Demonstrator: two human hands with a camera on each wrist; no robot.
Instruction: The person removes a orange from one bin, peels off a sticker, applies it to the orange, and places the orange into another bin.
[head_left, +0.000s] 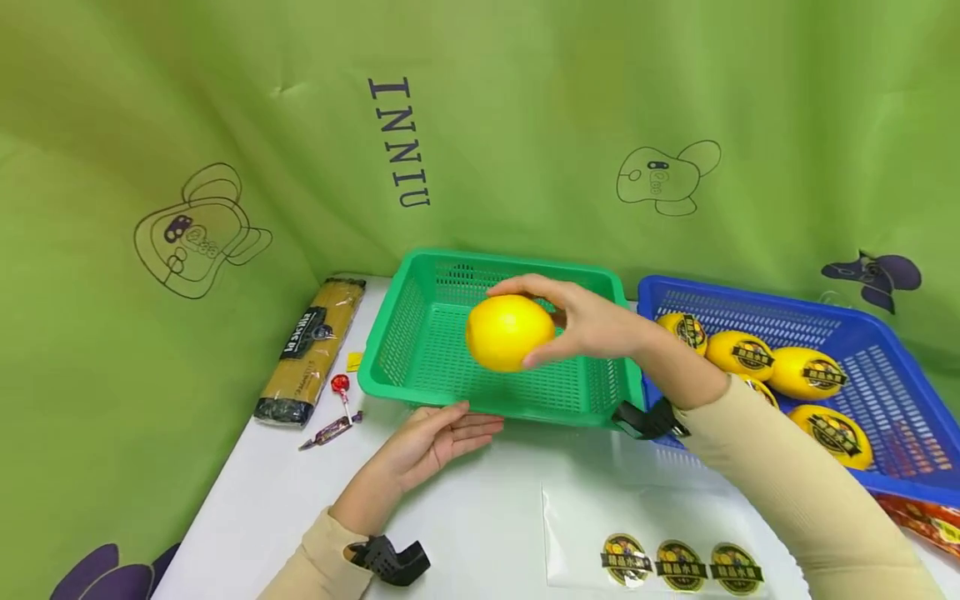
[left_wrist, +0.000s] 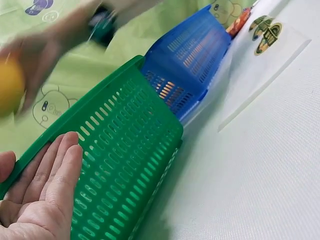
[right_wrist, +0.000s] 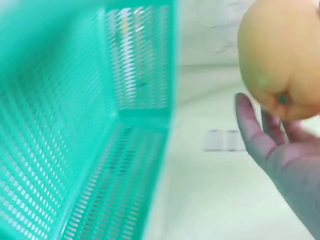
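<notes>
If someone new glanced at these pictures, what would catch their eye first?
Probably the bright yellow fruit that the right hand holds above the empty green basket. Next, the blue basket to its right holding labelled fruits, and the left hand lying open by the green basket's front wall.

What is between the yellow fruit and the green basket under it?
Nothing visible. The right hand holds the yellow fruit above the green basket, which looks empty inside. The left hand rests open on the table beside the basket's front wall, outside it.

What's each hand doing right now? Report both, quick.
Left hand: open, fingers straight, against the green perforated plastic basket.
Right hand: holding the round yellow unlabelled fruit over that basket.
</notes>
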